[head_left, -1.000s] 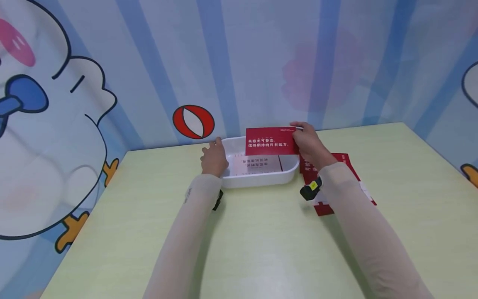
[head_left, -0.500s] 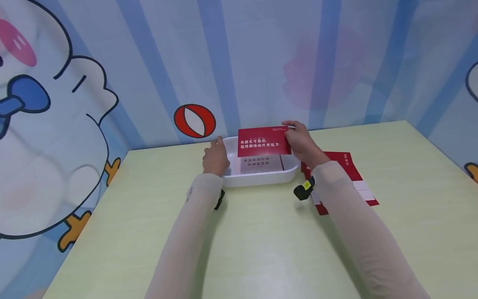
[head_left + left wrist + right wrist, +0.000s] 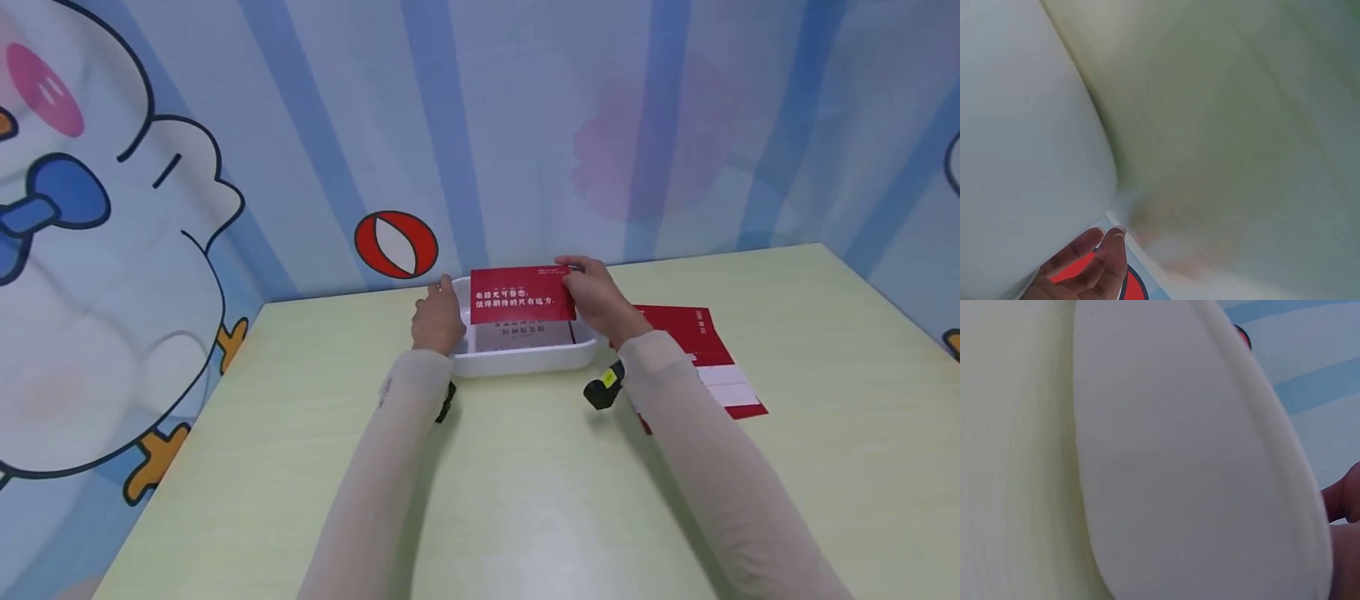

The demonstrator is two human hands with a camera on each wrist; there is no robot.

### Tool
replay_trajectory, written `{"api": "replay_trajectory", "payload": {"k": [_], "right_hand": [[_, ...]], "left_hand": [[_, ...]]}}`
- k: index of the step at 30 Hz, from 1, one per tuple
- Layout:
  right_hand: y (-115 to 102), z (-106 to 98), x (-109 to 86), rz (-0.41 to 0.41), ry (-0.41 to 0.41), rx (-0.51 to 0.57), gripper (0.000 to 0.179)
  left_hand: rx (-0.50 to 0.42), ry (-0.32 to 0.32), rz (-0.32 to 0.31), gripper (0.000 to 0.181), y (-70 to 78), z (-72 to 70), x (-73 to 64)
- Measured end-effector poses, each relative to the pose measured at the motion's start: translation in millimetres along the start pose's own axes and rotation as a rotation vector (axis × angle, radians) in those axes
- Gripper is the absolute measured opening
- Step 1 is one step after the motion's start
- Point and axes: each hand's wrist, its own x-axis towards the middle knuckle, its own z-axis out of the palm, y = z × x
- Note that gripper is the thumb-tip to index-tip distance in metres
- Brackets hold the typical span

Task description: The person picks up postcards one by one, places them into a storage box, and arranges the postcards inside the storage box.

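With the tray [image 3: 525, 364] as clock centre, the right sleeve [image 3: 712, 450] crosses loose cards [image 3: 678, 327] at four o'clock on the table [image 3: 510, 500], hiding their number; these lie outside it. A pale printed card [image 3: 517, 336] already lies inside. The left hand [image 3: 438, 321] grips the tray's end at nine. At two, the right hand [image 3: 596, 296] pinches the red card [image 3: 517, 294] by its edge, over the tray, not yet laid flat. Behind, the wall [image 3: 525, 125] blocks twelve.

pale beige sleeves [image 3: 377, 483]; black wrist camera [image 3: 597, 396] with yellow patch [image 3: 609, 377].
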Motion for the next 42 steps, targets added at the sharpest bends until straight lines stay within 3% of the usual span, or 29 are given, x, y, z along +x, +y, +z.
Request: {"api": "replay_trajectory", "payload": {"k": [17,26,42], "right_hand": [[6.7,4.9,7.2,-0.029,-0.005,-0.033,0.051],[8.6,8.4,1.6,-0.044,-0.009,-0.057,0.050],[11.1,19.4,-4.4,-0.077,0.079,-0.278,0.055]], "left_hand": [[0.000,0.019,0.046,0.077,-0.7,-6.6,-3.6],[-0.024,-0.002,0.025,0.077,-5.1,-5.5,0.7],[-0.027,-0.011,0.014,0.081,-7.1,-11.3,-6.6]]}}
